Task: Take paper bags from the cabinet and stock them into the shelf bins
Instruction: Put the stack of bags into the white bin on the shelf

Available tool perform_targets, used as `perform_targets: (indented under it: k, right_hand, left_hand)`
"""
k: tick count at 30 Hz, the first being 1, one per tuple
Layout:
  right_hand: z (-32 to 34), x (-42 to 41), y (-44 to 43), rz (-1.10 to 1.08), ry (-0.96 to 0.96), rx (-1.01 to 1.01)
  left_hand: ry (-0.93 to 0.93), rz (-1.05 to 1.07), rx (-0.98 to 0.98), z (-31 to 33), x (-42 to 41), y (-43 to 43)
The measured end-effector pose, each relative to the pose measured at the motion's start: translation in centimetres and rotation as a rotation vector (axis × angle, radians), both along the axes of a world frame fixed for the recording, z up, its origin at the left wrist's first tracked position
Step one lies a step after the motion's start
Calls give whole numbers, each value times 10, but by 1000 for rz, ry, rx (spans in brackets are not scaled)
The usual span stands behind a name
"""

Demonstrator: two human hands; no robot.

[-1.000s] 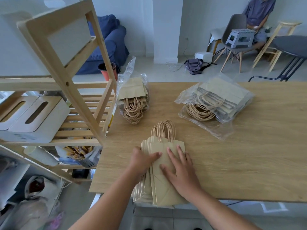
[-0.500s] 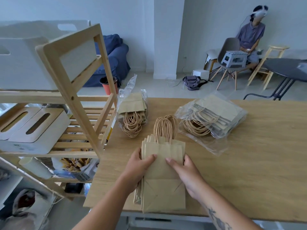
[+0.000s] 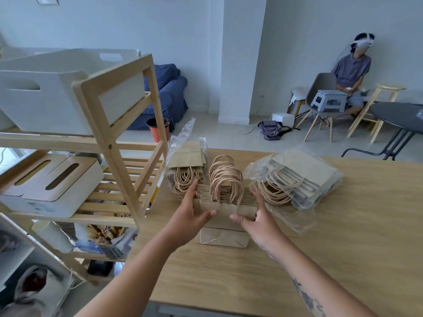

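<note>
A wide wooden worktop [image 3: 343, 248] fills the lower right of the view, and a tall wooden shelf unit [image 3: 109, 143] stands just beside its left edge. On the top shelf sits a large white bin [image 3: 45, 106] with cut-out handles, open at the top. Two clear plastic packs of flat brown bags lie on the worktop: a bigger pack [image 3: 304, 179] to the right and a smaller pack [image 3: 186, 165] to the left, near the shelf. Between them, tipped up on its folded bottom end, is my loose stack of paper bags [image 3: 225, 211], its twine handles [image 3: 225, 177] looping upward. My left hand [image 3: 187, 216] and right hand [image 3: 261, 223] hold it from either side, thumbs across the near face and fingers [image 3: 194, 188] reaching round the edges, so both hands are clamped on the stack. I judge this to be the gathering step: no bag from this stack is in a bin yet. The next move calls for lifting the stack as one, squeezing evenly so nothing slips, carrying it left over the wooden post and lowering it into the white bin.
</note>
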State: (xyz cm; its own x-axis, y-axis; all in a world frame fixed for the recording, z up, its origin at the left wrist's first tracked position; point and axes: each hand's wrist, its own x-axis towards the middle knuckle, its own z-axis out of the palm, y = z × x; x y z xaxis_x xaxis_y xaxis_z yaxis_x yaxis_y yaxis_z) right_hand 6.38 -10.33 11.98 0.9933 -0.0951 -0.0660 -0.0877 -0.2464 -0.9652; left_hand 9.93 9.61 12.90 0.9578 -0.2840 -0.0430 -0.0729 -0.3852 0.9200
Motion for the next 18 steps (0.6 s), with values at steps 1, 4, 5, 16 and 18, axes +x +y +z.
perform_targets:
  k: [1, 4, 5, 16, 18]
  right_hand:
    - [-1, 0, -1, 4, 2, 5]
    - [1, -1, -3, 53, 37, 0]
    - [1, -1, -4, 66, 42, -4]
    - [-6, 9, -11, 51, 80, 131]
    - [-10, 10, -11, 44, 97, 145]
  left_hand:
    - [-5, 18, 0, -1, -1, -1]
    - [6, 35, 17, -6, 0, -4]
    - [8, 22, 24, -7, 0, -5]
    - [32, -93, 101, 1, 18, 8]
    - [15, -119, 117, 13, 23, 12]
